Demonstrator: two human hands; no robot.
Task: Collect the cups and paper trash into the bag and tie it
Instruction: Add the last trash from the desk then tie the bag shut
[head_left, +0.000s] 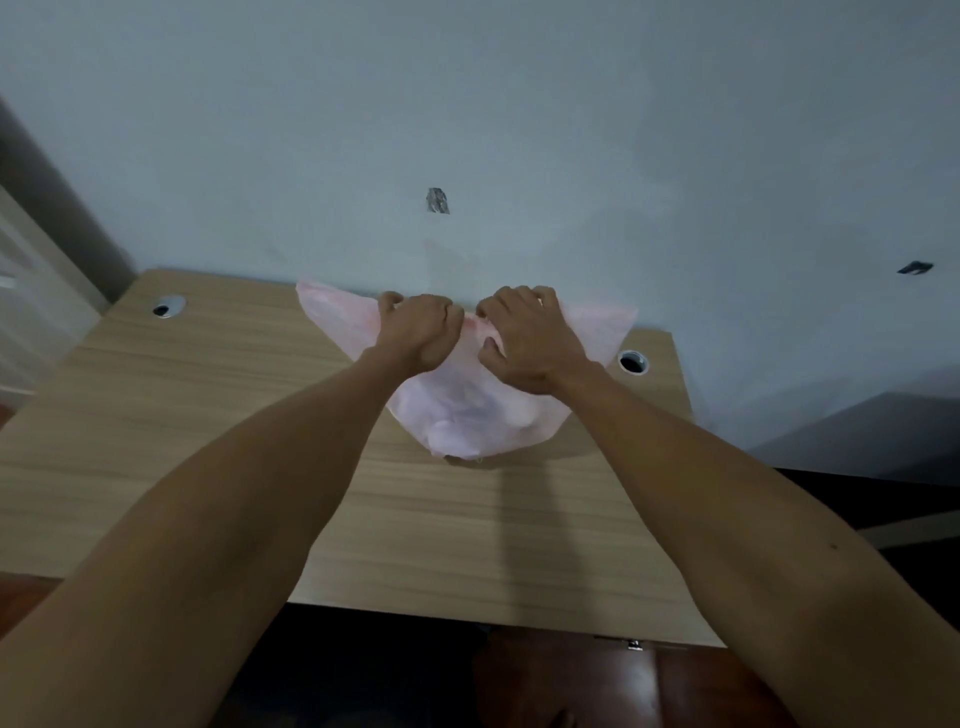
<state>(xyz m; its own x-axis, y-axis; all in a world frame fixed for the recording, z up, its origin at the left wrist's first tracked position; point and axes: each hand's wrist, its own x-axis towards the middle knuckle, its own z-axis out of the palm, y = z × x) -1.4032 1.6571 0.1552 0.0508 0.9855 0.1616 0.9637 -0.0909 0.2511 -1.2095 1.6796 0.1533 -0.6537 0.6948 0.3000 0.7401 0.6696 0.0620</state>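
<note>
A translucent pink plastic bag hangs just above the far middle of the wooden table, bulging with pale contents that I cannot make out. My left hand grips the bag's top on the left, fingers curled round the plastic. My right hand grips the top on the right in the same way. The two fists are close together over the bag's mouth. Loose flaps of the bag stick out to the left and right behind the hands. No loose cups or paper show on the table.
The table stands against a pale wall. Two round cable holes sit at its far corners, one on the left and one on the right. A dark reddish floor shows below the near edge.
</note>
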